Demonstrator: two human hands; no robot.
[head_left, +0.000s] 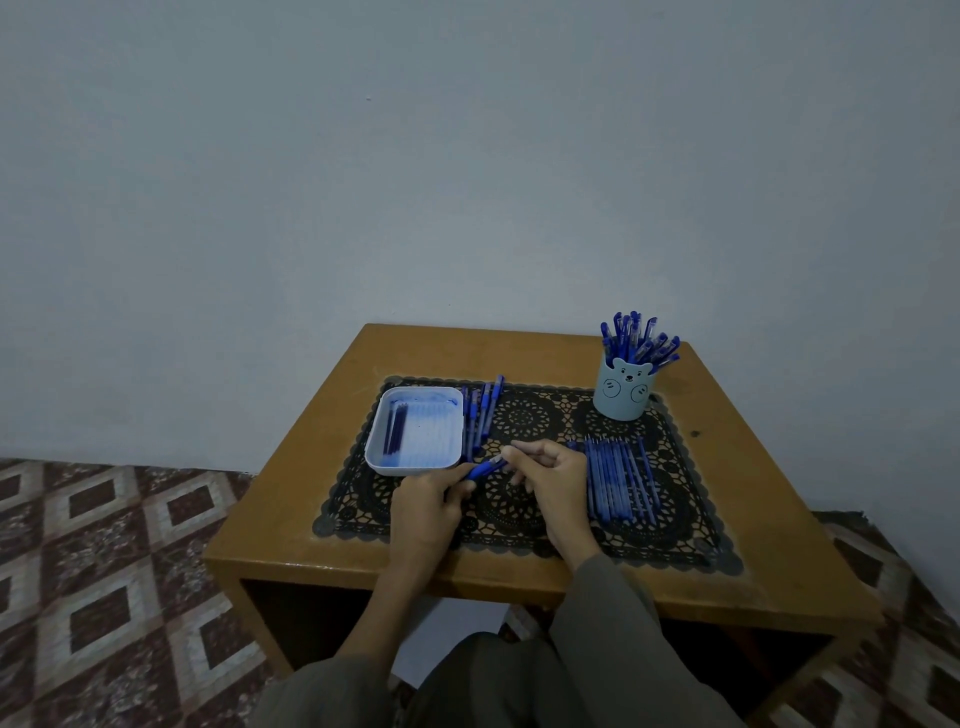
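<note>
A blue pen (485, 468) is held over the middle of the black lace mat (524, 415). My left hand (426, 506) grips its lower end, and my right hand (550, 475) pinches its upper tip between thumb and fingers. A white tray (415, 431) to the left holds a few dark refills along its left side. Several blue pens (480, 413) lie beside the tray's right edge. A row of several clear pen barrels (618, 480) lies to the right of my right hand.
A pale blue bear-faced cup (623, 387) full of blue pens stands at the mat's far right corner. The mat lies on a small wooden table (291, 499) set against a plain wall. Patterned floor tiles (104, 571) surround the table.
</note>
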